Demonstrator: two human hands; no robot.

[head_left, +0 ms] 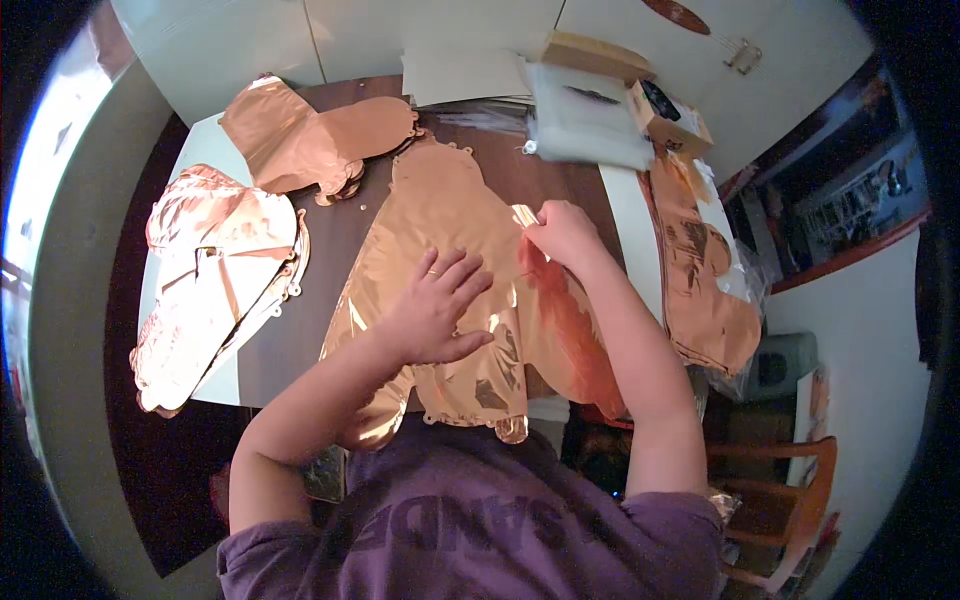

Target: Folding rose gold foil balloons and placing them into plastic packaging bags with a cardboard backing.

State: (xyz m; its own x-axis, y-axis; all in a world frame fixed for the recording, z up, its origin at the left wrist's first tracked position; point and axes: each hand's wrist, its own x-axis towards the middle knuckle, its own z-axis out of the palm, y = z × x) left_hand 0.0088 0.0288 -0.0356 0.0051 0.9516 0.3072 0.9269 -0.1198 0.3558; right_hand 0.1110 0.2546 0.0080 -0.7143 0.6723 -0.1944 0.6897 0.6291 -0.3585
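A flat, uninflated rose-gold foil balloon (440, 205) with small tabs along its edge lies in front of me, its near end reaching my shirt. My left hand (437, 308) rests over its middle, fingers spread, a ring on one finger. At the balloon's right side my right hand (563, 232) is closed on a folded edge of the foil, a shiny bit poking out past the fingers. Below that hand, a darker orange flap of foil (570, 330) hangs toward the table's near edge, partly behind my right forearm.
Stacks of similar foil balloons lie at left (215, 260), far left (290, 135) and right (700, 290) on the brown-and-white table (300, 340). At the back are white sheets (465, 78), a clear plastic bag (590, 115) and an open cardboard box (685, 125). A wooden chair (815, 500) stands at right.
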